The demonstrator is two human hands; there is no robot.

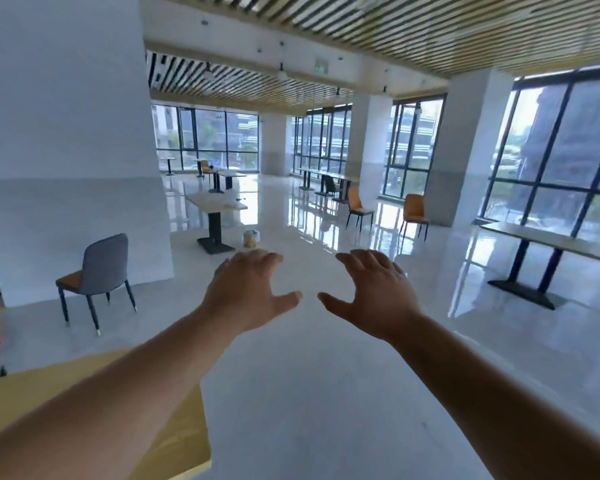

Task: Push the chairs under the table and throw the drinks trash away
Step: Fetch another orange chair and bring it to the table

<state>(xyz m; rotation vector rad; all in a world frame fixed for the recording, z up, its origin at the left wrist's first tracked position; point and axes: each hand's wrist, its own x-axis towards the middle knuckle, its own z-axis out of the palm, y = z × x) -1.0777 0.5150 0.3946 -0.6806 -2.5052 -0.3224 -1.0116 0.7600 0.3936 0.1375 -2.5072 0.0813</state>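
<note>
My left hand [248,292] and my right hand [373,294] are stretched out in front of me, palms down, fingers spread, holding nothing. A grey-backed chair [99,271] with an orange seat stands alone on the floor at the left, near the white wall. Past my hands a light-topped table [217,202] stands on a dark pedestal, with small items on its top that are too blurred to name. A small bin [251,238] with a white liner sits on the floor beside that table's base. Two orange chairs [359,206] [414,213] stand loose near the windows.
A yellow tabletop corner [174,441] lies under my left forearm at the bottom left. A wide white pillar [66,133] fills the left. A long table [548,244] stands at the right by the windows. More tables and chairs stand far back. Glossy floor stretches between.
</note>
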